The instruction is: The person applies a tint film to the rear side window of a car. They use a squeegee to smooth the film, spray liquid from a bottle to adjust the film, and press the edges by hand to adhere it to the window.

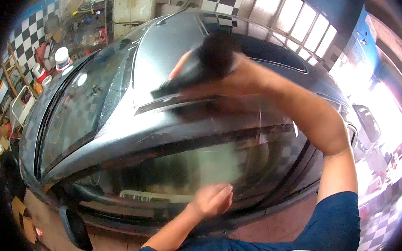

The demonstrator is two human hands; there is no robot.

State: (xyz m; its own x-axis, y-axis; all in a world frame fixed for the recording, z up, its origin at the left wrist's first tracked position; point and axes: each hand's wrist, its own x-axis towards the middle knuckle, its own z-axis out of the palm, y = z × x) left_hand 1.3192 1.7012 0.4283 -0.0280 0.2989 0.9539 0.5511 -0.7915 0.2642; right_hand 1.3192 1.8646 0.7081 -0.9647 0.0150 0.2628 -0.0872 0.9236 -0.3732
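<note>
A silver-grey car stands across the view in front of me. My right hand reaches over its roof, closed round a black hand-held tool with a bulky rounded top and a flat, wide base. Motion smears the tool and the fingers, so its exact kind cannot be made out. Its base lies at or just over the roof near the windshield's upper edge. Lower down, my left hand is curled into a loose fist in front of the side window, with nothing seen in it.
The side mirror juts out at lower left. A sunroof or dark roof panel lies beyond my right hand. White buckets, a ladder and cluttered shelves stand past the hood. Tiled floor shows below the car.
</note>
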